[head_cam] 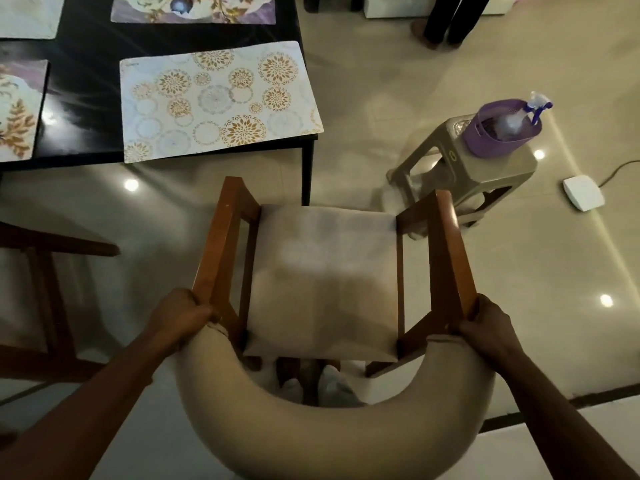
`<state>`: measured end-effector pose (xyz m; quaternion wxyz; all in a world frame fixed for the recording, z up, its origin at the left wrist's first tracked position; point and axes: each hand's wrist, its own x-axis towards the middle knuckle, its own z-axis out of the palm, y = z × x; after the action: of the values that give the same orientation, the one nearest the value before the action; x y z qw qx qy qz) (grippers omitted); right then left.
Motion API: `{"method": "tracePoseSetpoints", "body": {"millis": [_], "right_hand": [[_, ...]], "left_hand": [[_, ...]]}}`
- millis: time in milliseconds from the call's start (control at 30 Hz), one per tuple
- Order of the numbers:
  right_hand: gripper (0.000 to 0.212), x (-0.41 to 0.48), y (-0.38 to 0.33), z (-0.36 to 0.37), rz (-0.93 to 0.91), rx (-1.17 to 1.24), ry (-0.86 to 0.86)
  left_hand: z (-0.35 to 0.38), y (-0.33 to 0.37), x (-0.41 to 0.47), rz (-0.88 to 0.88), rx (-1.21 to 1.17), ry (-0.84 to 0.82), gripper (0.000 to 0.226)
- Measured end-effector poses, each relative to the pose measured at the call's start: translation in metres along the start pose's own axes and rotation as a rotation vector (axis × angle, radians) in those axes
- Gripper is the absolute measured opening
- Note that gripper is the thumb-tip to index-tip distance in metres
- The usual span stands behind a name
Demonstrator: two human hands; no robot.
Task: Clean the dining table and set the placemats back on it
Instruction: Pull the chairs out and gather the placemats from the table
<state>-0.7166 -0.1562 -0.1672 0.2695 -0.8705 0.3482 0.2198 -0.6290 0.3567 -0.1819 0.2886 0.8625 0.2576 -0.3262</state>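
Head view. I see the black glossy dining table (86,46) in the upper left, its top reflecting light. Four placemats lie flat on it.

The cream rectangular placemat with gold and grey round flower medallions (218,98) sits at the near right corner. It reaches the near edge, and its right near corner juts just past the table's corner. A purple-bordered placemat with leaf sprays (194,8) lies beyond it, cut off by the top of the frame. A similar purple-bordered leafy placemat (17,109) lies at the left edge, and a plain pale placemat (27,15) in the top left corner. Bare dark table shows between all four.

Below the table stands a brown wooden armchair with a beige seat pad and curved padded backrest (322,278), apart from the table edge. The left hand (183,317) grips the rear end of the left armrest, fingers curled round the wood. The right hand (488,327) holds the right armrest the same way.

A second wooden chair (45,271) is partly in frame at the left. To the right, a grey plastic stool (485,174) carries a purple basket (495,140) holding a clear spray bottle with a blue trigger (530,109). A flat white box (583,192) lies on the glossy beige floor (415,81).
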Motion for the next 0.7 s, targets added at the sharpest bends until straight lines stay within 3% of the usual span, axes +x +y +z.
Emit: {"method": "tracePoseSetpoints", "body": {"millis": [267, 467, 700], "right_hand": [[0.055, -0.033, -0.051, 0.052, -0.099, -0.038, 0.008], [0.051, -0.048, -0.094, 0.083, -0.177, -0.072, 0.003], [0.047, -0.057, -0.133, 0.113, -0.236, -0.069, -0.004]], "left_hand": [[-0.043, -0.077, 0.000, -0.086, -0.103, 0.039, 0.034], [-0.072, -0.127, -0.002, -0.121, -0.119, 0.077, 0.022], [-0.101, -0.167, 0.008, -0.205, -0.184, 0.174, 0.025]]}}
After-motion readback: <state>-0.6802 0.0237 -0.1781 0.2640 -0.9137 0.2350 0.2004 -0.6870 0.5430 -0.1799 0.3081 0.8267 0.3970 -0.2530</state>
